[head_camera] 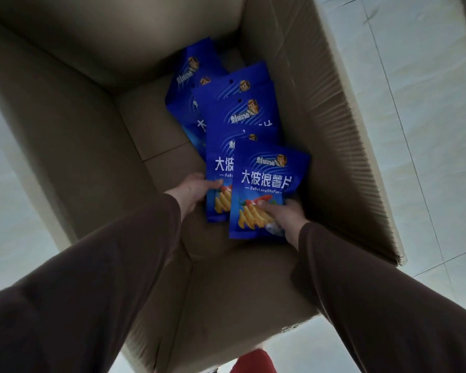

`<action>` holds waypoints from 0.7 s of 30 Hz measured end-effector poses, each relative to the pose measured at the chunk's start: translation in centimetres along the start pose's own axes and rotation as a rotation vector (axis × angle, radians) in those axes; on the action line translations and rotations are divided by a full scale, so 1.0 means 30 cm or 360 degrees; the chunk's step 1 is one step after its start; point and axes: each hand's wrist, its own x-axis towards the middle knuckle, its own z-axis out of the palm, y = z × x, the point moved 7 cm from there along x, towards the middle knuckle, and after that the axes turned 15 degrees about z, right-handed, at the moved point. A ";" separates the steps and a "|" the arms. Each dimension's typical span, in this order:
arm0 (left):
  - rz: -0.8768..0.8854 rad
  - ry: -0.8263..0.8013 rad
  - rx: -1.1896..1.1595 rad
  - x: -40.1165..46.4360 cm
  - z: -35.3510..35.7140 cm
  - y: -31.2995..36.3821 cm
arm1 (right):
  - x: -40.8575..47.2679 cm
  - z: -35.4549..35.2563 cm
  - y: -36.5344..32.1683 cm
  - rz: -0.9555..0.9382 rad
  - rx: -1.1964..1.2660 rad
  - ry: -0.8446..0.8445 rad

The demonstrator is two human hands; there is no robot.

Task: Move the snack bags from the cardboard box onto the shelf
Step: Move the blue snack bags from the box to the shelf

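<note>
1. Both brown sleeves reach down into the cardboard box.
2. The right hand pinches the nearest blue snack bag, thumb on its front.
3. The left hand grips the bag behind by its edge.
4. More bags lie overlapping on the box floor, toward the far corner.

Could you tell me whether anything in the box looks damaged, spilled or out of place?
Nothing stands out. The blue snack bags lie loosely overlapped in the cardboard box, intact, nothing spilled; the heap is untidy but ordinary.
</note>
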 end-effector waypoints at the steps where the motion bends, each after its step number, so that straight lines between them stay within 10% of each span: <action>1: 0.0011 0.0002 -0.0008 -0.009 0.012 0.004 | -0.013 0.000 0.004 -0.0011 -0.0017 -0.0011; 11: 0.0167 -0.0001 -0.0449 -0.503 -0.129 0.357 | -0.575 0.029 0.044 -0.0217 0.0066 -0.0434; 21: 0.0697 -0.0785 -0.0551 -1.530 0.062 1.175 | -1.800 -0.506 -0.006 -0.0899 0.0243 -0.0566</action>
